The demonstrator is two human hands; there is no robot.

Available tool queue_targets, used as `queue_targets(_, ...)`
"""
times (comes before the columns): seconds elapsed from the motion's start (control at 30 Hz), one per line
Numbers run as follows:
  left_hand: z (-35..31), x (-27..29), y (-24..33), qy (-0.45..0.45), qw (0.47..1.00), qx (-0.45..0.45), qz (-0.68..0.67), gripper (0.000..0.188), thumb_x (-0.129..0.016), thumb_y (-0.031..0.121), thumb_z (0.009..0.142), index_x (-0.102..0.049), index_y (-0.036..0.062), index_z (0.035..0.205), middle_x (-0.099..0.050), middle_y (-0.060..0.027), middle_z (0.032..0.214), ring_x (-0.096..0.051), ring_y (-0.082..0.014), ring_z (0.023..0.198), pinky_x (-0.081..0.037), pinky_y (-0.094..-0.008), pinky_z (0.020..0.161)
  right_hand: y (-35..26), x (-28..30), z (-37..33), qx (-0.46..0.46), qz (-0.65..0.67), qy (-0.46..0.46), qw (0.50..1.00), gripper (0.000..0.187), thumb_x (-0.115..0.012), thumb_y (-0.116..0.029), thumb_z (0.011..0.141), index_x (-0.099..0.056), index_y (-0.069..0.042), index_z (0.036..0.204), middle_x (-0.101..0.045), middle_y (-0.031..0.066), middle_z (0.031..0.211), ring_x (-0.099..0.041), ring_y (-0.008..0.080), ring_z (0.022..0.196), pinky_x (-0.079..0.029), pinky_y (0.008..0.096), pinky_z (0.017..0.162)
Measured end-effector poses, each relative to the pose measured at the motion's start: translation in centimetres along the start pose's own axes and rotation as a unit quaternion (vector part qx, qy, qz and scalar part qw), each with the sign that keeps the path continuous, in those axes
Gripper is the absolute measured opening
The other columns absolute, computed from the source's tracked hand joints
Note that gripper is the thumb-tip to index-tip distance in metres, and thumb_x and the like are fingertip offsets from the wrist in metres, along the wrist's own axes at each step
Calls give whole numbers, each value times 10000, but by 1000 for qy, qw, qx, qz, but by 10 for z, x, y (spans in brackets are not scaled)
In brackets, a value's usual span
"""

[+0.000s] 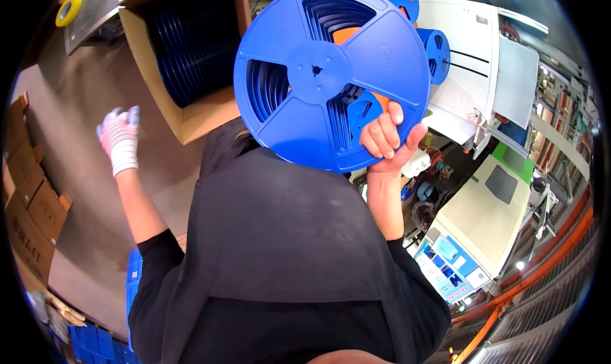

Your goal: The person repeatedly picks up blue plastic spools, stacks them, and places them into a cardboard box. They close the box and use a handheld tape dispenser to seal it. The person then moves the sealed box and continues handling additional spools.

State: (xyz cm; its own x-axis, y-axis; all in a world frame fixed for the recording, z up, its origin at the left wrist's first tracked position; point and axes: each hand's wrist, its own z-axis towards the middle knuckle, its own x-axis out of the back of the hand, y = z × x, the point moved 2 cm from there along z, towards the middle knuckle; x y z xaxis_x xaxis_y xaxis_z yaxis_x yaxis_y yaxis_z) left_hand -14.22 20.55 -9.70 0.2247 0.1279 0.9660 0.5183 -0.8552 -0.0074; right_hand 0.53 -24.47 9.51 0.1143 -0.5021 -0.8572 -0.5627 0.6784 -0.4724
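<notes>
The right hand [389,138], ungloved, grips a stack of blue reels [388,58], with fingers bent at a cut-out of the front flange and thumb near the outer rim. The stack stands face-on before the black garment [286,230] of the wearer, its lower edge overlapping that garment; several flanges show one behind another through the cut-outs. The left hand [119,138], in a striped white and pink glove, is well apart from the stack, above the floor [83,217]; its fingers are extended in a loose, wide posture, slightly blurred. Between the hands, farther forward, a cardboard box [143,65] contains rows of dark blue reels [191,71]. Smaller blue reels [436,55] show behind the stack, beside a white cabinet [461,52]
</notes>
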Motion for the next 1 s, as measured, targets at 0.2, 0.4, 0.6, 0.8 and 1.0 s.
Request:
queue_targets(0.2,8,-12,22,170,977,38,-121,428,-679,339,844,-603,214,1247,-332,-183,1506,-324,-415,1359,-301,-513,1092,-9,8,24,1,71,2,997,382,-707,-336,885,-466,-59,991,-418,-49,584,-431,52,439,-330,209,421)
queue_targets(0.4,19,7,131,163,872,-115,-448,277,-695,321,834,-680,94,992,-513,-209,1344,-454,-419,1242,-362,-449,1054,-9,5,47,27,117,37,992,388,-764,-277,835,-463,-74,971,-417,-44,581,-446,64,452,-353,224,459)
queue_targets(0.6,-14,43,242,-91,696,-180,-689,489,-567,325,974,-447,130,1405,-473,-136,1380,-400,-283,1319,-293,-400,1112,14,-16,59,-19,-94,-8,995,611,-668,-513,859,-517,-12,1174,-434,-20,665,-450,76,549,-371,243,526)
queue_targets(0.8,-11,52,240,-292,536,-63,-789,556,-381,477,1017,-412,122,1444,-583,-168,1276,-563,-284,1163,-411,-397,1034,15,-14,62,-31,-41,-48,998,589,-672,-469,874,-519,-1,1197,-445,-30,648,-465,69,532,-382,228,497)
queue_targets(1.0,20,57,172,-61,426,-14,-902,451,-493,280,990,-491,-71,1273,-669,-213,1035,-668,-279,938,-542,-370,866,-8,7,54,19,113,-48,992,352,-714,-225,885,-472,-24,1043,-478,-20,561,-495,62,435,-399,187,404)
